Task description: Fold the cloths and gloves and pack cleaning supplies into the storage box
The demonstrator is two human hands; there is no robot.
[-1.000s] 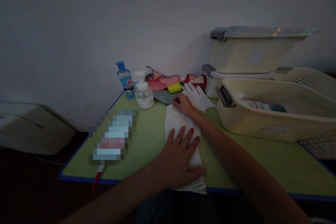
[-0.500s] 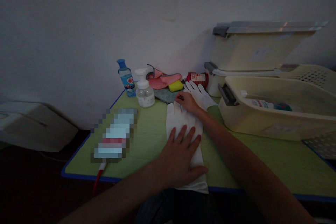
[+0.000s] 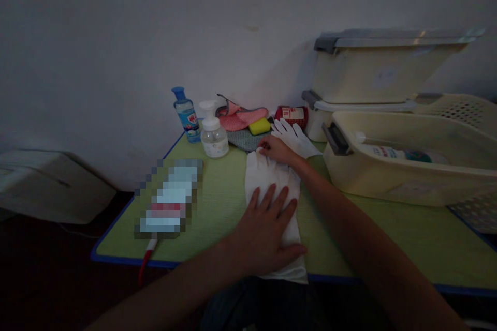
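Note:
A white glove lies flat near the front edge of the green table, its cuff hanging slightly over the edge. My left hand rests palm down on its lower part, fingers spread. At the glove's far end, my right hand has its fingers pinched together on the fingertip part. The glove's own fingers are partly hidden by my right hand. Just behind, a second white glove lies spread out with its fingers pointing toward the wall.
Behind the gloves are a yellow sponge, a pink cloth, a grey cloth and a red container. To the left stand a pump bottle, a blue bottle and a blurred phone. Cream bins fill the right.
My right hand's fingers have shifted slightly toward the glove's far left fingertip and now touch it. My left hand stays flat in place.

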